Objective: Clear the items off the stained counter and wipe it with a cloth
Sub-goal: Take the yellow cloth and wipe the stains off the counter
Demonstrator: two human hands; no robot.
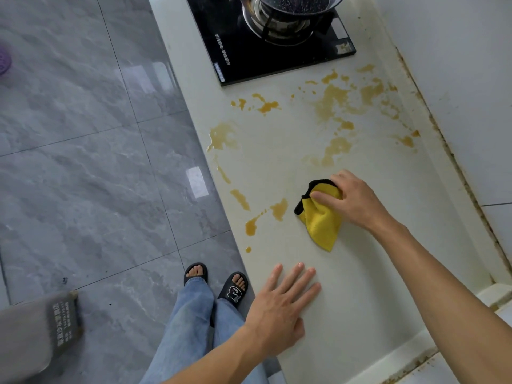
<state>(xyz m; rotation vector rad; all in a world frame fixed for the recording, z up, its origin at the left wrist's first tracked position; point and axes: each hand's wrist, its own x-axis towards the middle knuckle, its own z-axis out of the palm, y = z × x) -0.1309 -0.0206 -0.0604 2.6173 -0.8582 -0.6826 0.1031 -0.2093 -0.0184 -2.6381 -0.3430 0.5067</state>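
Counter (277, 167), amber-stained, beside grey tiles (83, 162)

Grey marble floor tiles (83, 162), white wall (457, 65)

One cloth (321, 217) lies on the one counter (374, 273), and two hands are in view: the left hand (279, 309) and the right hand (352, 200). One hob (249, 59) carries one pot (291, 6), while the stains (335, 98) are too many and too run together to count. Below are two sandals (196, 273), two jean legs (191, 322), one grey object (36, 336) and one purple object (4, 62) at the frame edge.
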